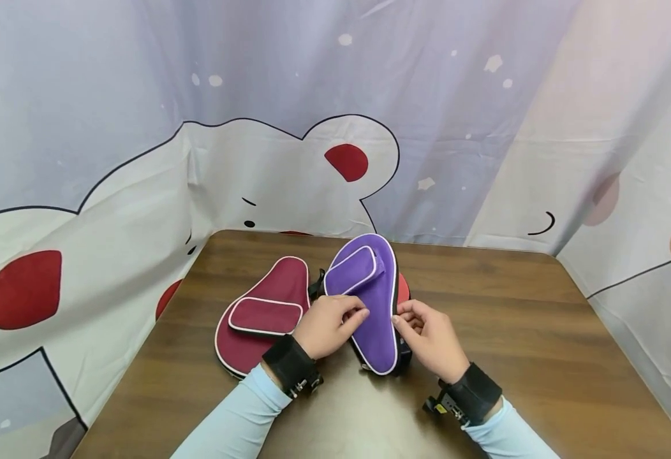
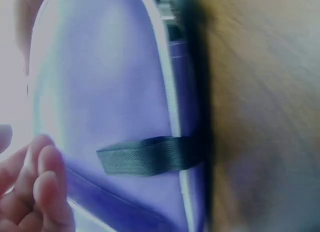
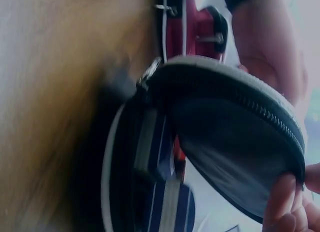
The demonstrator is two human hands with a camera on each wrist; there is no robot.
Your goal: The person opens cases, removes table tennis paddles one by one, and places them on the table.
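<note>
It's bright in here, pale glare on the wooden tabletop [image 1: 344, 417]; both wrist views look hazy, the purple paddle case [image 2: 110, 87] washed pale in the left.

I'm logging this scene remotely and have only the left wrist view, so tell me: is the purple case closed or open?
Observer: Open. In the right wrist view, the lid of the purple case is lifted.
Operator: Which hand has hold of it?
Observer: The right hand pinches its edge.
Operator: Is there another case nearby?
Observer: Yes, in the head view a dark red case lies on the table, left of the purple one.
</note>
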